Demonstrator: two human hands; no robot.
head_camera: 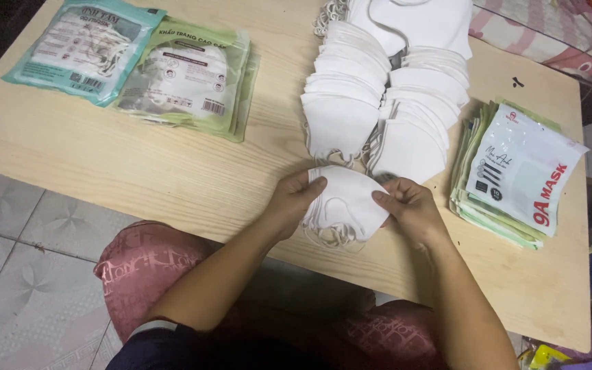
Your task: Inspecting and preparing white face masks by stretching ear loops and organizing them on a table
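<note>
Both hands hold a small stack of folded white face masks (346, 199) at the near edge of a light wooden table (138, 164). My left hand (292, 203) grips the stack's left side, and my right hand (409, 209) pinches its right side. Elastic ear loops dangle under the stack. Just beyond lie two overlapping rows of loose white masks (378, 103), running toward the far edge.
A pile of flat empty pouches, white on top and green below (515, 171), lies at the right. Two filled mask packets sit at the far left, one teal (87, 44) and one green (190, 79). My knees in pink trousers (145, 264) are under the table, above a tiled floor.
</note>
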